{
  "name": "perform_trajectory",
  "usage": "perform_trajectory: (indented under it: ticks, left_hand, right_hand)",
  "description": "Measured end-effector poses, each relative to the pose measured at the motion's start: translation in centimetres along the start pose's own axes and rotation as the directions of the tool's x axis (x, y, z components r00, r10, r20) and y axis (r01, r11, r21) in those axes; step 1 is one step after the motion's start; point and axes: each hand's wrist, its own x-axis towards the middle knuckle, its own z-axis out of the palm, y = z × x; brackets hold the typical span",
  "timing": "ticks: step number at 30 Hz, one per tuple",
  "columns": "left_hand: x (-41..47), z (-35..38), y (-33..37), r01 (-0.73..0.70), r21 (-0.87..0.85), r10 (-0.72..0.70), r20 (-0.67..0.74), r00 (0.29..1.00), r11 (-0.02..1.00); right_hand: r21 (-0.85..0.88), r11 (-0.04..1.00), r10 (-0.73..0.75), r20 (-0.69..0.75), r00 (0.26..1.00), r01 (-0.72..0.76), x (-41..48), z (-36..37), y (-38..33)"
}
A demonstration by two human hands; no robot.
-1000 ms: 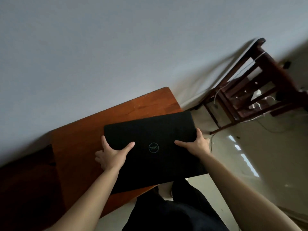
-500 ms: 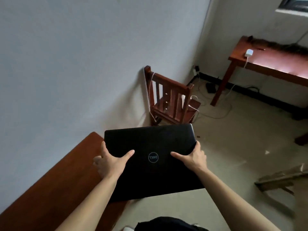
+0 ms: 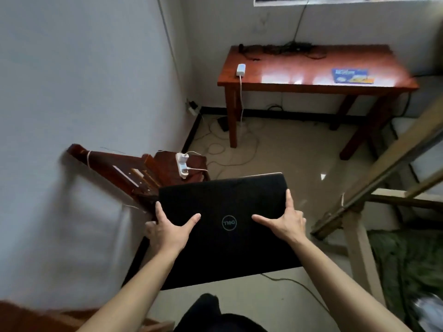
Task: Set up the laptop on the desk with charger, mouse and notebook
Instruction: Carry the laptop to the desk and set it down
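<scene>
A closed black laptop (image 3: 225,202) with a round logo hangs in the air above the floor. My left hand (image 3: 169,230) grips its left edge and my right hand (image 3: 286,220) grips its right edge, thumbs on the lid. Across the room stands a reddish wooden desk (image 3: 282,80). On the desk lie a white charger (image 3: 240,69) with its cable hanging off the front, a blue notebook (image 3: 352,75) at the right, and dark tangled cables (image 3: 282,48) at the back. I cannot make out a mouse.
A wooden chair (image 3: 148,173) stands against the left wall with a white power strip (image 3: 182,164) on its seat. Loose cables (image 3: 225,149) lie on the floor by the desk leg. A slanted wooden frame (image 3: 374,183) rises at the right. A second wooden table's corner (image 3: 28,317) shows bottom left.
The laptop was lifted off the near wooden table and carried away from it. The view swung right, so the far desk with charger and notebook now faces me.
</scene>
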Motion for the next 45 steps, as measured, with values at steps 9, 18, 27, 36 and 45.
perform_trajectory:
  ticks: [9, 18, 27, 36, 45]
  left_hand:
    - [11.6, 8.9, 14.9, -0.279, 0.203, 0.262, 0.107, 0.959, 0.939]
    - [23.8, 15.0, 33.8, -0.44, 0.194, 0.391, 0.245, 0.887, 0.877]
    - [30.1, 23.1, 48.0, -0.505, 0.195, 0.433, 0.318, 0.843, 0.841]
    - [36.1, 29.9, 65.0, -0.46, 0.272, 0.418, 0.2, 0.886, 0.845]
    - [43.3, 33.0, 78.1, -0.4, 0.307, 0.383, 0.115, 0.916, 0.864]
  right_hand:
    - [0.135, 0.971, 0.211, -0.092, 0.973, -0.198, 12.6, -3.9, -1.8]
    - [0.224, 0.931, 0.343, -0.278, 0.897, -0.287, 26.2, -11.8, -10.3]
    - [0.288, 0.899, 0.415, -0.326, 0.85, -0.329, 39.7, -18.2, -12.5]
    - [0.312, 0.907, 0.361, -0.226, 0.905, -0.284, 59.3, -27.1, -15.0]
    - [0.272, 0.932, 0.293, -0.185, 0.938, -0.238, 74.2, -33.2, -21.0]
